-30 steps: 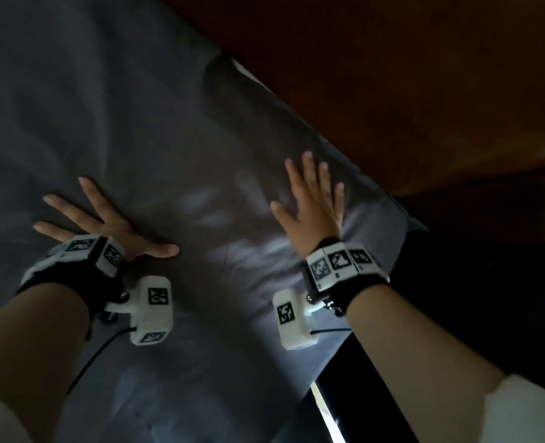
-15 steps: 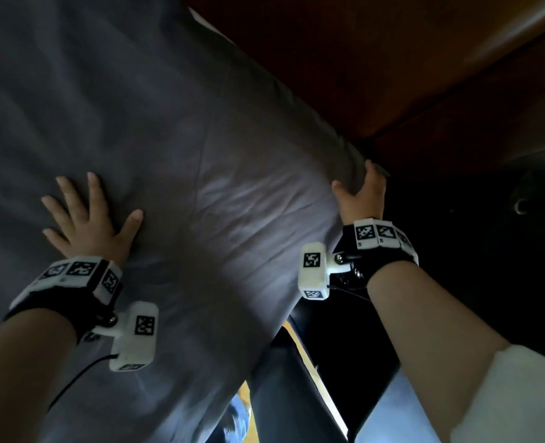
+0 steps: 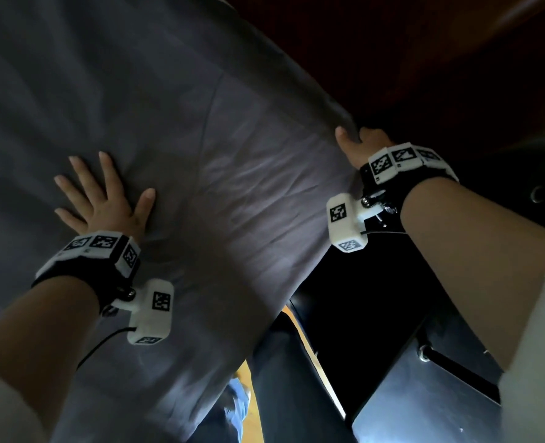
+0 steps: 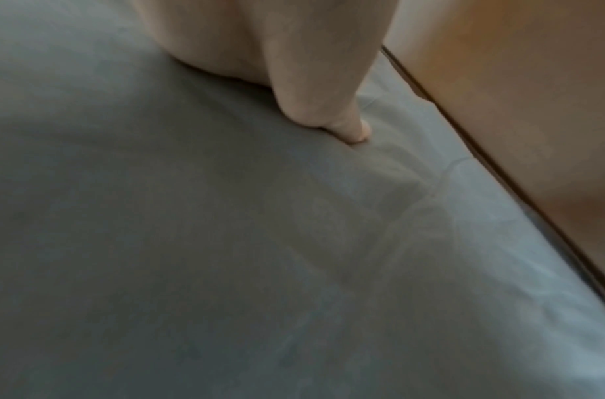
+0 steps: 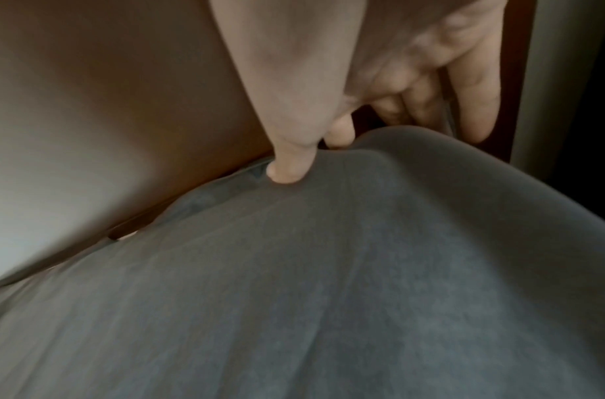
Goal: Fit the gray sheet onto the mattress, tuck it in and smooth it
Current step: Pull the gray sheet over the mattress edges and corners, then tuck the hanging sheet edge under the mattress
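Note:
The gray sheet [image 3: 232, 148] covers the mattress, with fine creases across the middle. My left hand [image 3: 101, 199] lies flat on it, fingers spread, palm pressing down; the left wrist view shows its thumb [image 4: 328, 102] resting on the sheet [image 4: 226, 270]. My right hand [image 3: 360, 142] is at the far right corner of the mattress. Its thumb [image 5: 291, 162] presses on top of the sheet [image 5: 362, 270], while the fingers [image 5: 472, 108] reach down behind the corner, so the hand clasps the sheeted corner. The fingertips are hidden below the edge.
A brown wooden headboard [image 3: 424, 59] runs along the far edge of the mattress, tight against the corner. Dark furniture [image 3: 376, 314] stands right of the bed. A narrow strip of orange floor [image 3: 312, 356] shows between them, with a blue item [image 3: 237, 401] lower down.
My right hand left the flat of the sheet, slid to the corner by the headboard and closed over its edge. My left hand stayed flat, thumb drawn closer in.

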The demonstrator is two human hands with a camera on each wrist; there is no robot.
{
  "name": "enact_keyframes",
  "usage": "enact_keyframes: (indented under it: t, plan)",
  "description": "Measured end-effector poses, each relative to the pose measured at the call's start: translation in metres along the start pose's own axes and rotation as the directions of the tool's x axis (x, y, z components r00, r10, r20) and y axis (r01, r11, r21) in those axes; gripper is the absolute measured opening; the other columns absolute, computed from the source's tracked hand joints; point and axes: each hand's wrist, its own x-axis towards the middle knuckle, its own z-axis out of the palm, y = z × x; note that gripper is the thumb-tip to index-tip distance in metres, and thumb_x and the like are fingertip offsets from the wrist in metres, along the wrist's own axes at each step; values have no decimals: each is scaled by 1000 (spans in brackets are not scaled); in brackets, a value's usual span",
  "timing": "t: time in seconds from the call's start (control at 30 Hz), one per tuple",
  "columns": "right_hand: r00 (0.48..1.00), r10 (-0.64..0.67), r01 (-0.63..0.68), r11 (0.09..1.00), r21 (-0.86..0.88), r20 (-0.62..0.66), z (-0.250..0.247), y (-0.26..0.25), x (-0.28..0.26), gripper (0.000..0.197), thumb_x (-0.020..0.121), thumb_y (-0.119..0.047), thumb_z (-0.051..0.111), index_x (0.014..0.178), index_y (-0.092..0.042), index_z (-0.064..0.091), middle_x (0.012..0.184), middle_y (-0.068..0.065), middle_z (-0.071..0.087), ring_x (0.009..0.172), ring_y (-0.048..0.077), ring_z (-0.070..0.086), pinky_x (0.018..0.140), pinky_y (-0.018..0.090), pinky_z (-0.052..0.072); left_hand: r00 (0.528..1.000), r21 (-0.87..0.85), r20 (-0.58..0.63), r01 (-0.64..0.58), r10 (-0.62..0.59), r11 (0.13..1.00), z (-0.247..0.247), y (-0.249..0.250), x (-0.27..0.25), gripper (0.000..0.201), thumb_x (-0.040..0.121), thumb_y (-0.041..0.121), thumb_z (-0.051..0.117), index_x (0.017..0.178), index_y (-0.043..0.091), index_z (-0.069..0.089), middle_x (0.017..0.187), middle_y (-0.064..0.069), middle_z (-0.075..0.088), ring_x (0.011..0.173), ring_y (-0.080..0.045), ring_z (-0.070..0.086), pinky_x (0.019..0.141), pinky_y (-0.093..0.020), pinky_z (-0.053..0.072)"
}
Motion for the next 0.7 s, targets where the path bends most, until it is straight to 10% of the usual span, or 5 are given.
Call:
enact_keyframes:
  t: [0.23,0.43,0.6,0.7]
  plan:
    - [988,111,-84,968,238,-103,30,8,-35,67,91,-50,43,148,-34,11,154,16,12,137,39,25,111,43,23,993,29,15,-118,118,993,7,-10,-33,79,88,50,49,150,29,3,159,-4,-12,145,-34,-13,115,-57,1]
    - [964,92,-19,959,282,-249,92,15,-115,67,86,-33,57,145,-30,25,154,13,6,136,34,23,109,37,25,945,60,141,-307,297,950,21,-38,-92,76,88,36,57,148,35,11,159,1,-11,147,-29,-9,116,-49,4]
    - [997,34,-40,996,84,72,113,25,-197,55,84,-23,58,136,-21,40,142,16,27,122,35,42,100,32,36,865,-56,322,-388,385,920,10,-78,-151,46,86,20,58,132,23,52,150,-5,33,138,-28,32,111,-41,32]
    - [919,-76,112,991,-70,388,127,21,-270,40,89,-22,56,126,-7,54,133,18,52,117,35,55,99,37,46,790,28,561,-315,246,949,-12,-100,-203,30,91,26,51,117,19,63,128,-7,58,119,-29,54,102,-38,43]
